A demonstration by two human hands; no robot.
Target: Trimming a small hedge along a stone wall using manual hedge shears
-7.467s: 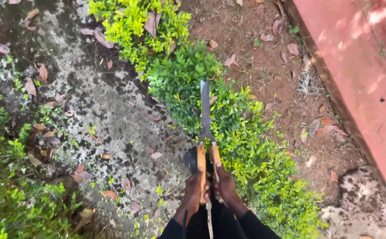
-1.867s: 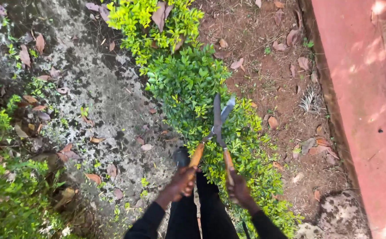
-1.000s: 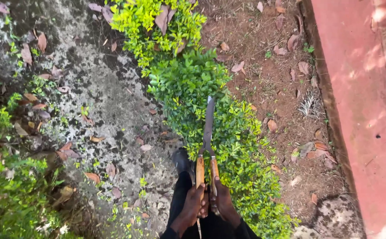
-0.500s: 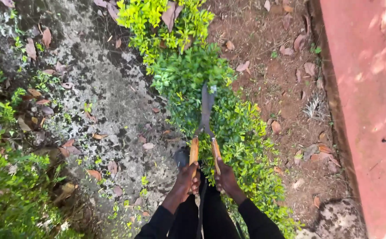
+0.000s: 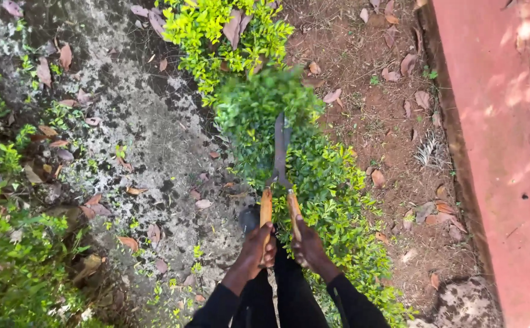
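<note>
A mottled grey concrete path [image 5: 131, 121] is taking up the left and middle of the view, running from near to far and carrying scattered dry brown leaves [image 5: 64, 56]. A red-painted wall or slab [image 5: 508, 152] is filling the right edge, with dappled light lying on it. Between it and the path, a strip of bare brown soil [image 5: 386, 103] is lying, also strewn with fallen leaves. A low green hedge [image 5: 331, 194] is running down the middle, from the near right toward the far centre, where its foliage is turning a brighter yellow-green. More green growth [image 5: 10, 267] is crowding the near left corner.

The person is standing at the near edge, dark trousers showing between two dark sleeves. Both hands are gripping a pair of hedge shears [image 5: 280, 170] that is pointing away over the hedge top, its blades lying together among the leaves. The left hand [image 5: 259, 249] is curling fully closed around the left orange handle, and the right hand [image 5: 307, 246] is wrapping closed around the right orange handle. The two handles are sitting close side by side, the hands nearly touching.
</note>
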